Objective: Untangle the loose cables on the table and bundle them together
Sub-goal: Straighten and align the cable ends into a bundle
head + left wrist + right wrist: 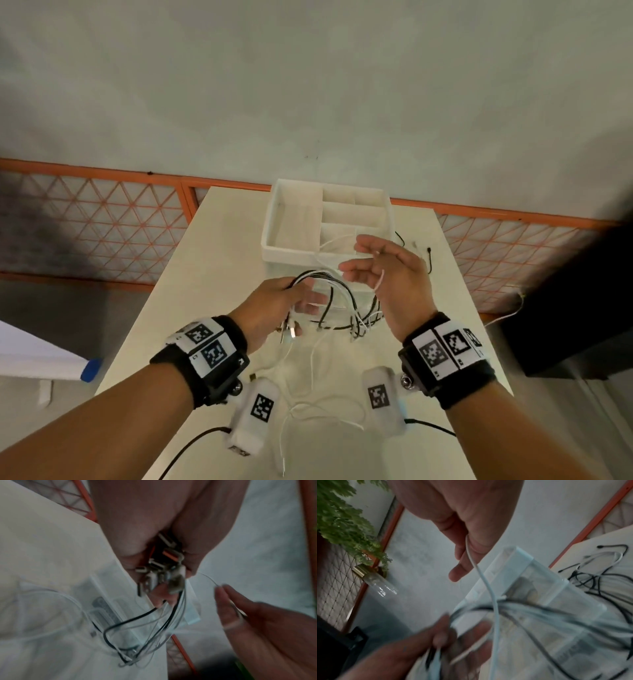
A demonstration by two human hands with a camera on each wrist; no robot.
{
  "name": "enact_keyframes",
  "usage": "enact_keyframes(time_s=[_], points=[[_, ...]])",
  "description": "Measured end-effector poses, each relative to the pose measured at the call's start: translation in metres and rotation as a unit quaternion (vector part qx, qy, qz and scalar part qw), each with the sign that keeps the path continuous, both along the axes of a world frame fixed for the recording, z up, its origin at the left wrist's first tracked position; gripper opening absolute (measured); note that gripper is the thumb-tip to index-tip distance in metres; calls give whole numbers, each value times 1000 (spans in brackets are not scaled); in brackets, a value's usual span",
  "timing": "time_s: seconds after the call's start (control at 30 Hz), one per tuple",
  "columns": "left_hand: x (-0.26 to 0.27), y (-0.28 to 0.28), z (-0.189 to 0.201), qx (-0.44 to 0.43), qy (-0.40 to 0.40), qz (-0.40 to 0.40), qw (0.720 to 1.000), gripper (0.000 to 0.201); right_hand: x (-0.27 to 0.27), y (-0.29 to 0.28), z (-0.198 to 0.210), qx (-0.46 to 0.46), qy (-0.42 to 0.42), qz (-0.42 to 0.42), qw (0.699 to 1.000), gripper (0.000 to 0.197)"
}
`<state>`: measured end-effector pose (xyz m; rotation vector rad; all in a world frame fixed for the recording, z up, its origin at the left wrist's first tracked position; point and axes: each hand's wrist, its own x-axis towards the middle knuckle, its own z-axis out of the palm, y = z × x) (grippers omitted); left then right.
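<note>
Head cam: two hands over one cream table [219, 240]. The left hand [274, 305] has its fingers curled round a bunch of thin black and white cables [337, 294], plugs dangling below. The right hand [387, 270] pinches one white cable [379, 282], other fingers loosely spread. One white divided tray [291, 212] sits behind them. Left wrist cam: a cluster of metal USB plugs [164, 566] in the fist, too blurry to count. Right wrist cam: the glossy white cable runs down from the pinch, with more loose black cables [599, 577] lying on the table.
</note>
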<state>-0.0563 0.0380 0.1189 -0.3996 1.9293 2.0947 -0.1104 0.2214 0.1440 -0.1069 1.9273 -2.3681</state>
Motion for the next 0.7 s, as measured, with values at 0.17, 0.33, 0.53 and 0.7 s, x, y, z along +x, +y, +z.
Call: enact_keyframes(time_s=[0.17, 0.33, 0.53, 0.7], points=[[3, 40, -10, -16, -17, -122, 992, 35, 3, -10, -9, 62, -11, -27, 998, 43], [17, -11, -43, -216, -64, -150, 963, 41, -18, 51, -29, 288, -51, -170, 941, 23], [18, -38, -32, -164, -79, -3, 983, 34, -22, 84, -65, 509, -117, -71, 850, 42], [1, -19, 7, -149, -34, -9, 988, 32, 7, 33, -42, 541, 79, 41, 836, 67]])
